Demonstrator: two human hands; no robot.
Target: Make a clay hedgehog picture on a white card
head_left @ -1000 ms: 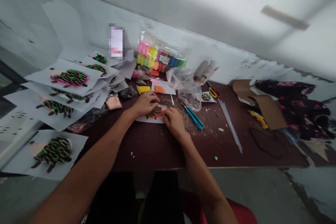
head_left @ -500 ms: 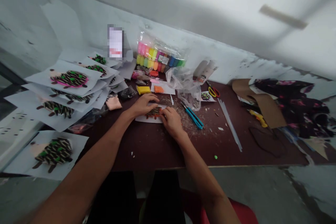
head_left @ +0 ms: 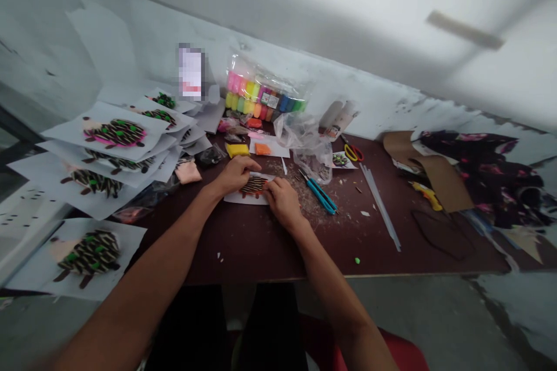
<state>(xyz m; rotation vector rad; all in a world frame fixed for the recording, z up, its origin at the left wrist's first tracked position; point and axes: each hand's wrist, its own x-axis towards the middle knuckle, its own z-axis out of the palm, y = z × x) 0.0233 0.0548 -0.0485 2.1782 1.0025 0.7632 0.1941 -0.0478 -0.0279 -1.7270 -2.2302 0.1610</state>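
A small white sheet (head_left: pixel 235 198) with a hedgehog picture (head_left: pixel 253 185) of dark striped spines and an orange edge lies on the brown table in front of me. My left hand (head_left: pixel 237 174) rests over the sheet's upper left, its visible fingers bent but apart, reaching toward the spines. At the picture's right edge, my right hand (head_left: pixel 282 200) has its fingers pressed together. What they pinch, if anything, is too small to tell. Just beyond lie a yellow clay block (head_left: pixel 237 151) and an orange clay block (head_left: pixel 262 149).
Teal-handled pliers (head_left: pixel 321 196), scissors (head_left: pixel 353 152) and clear glue sticks (head_left: pixel 380 208) lie to the right, with a yellow glue gun (head_left: pixel 427 196) farther off. Hedgehog sheets (head_left: pixel 143 142) are stacked left. A bag of coloured clay (head_left: pixel 265 95) leans on the wall.
The fingers of my left hand have drawn up slightly, uncovering more of the spines. My right hand has shifted only a little at the picture's edge.
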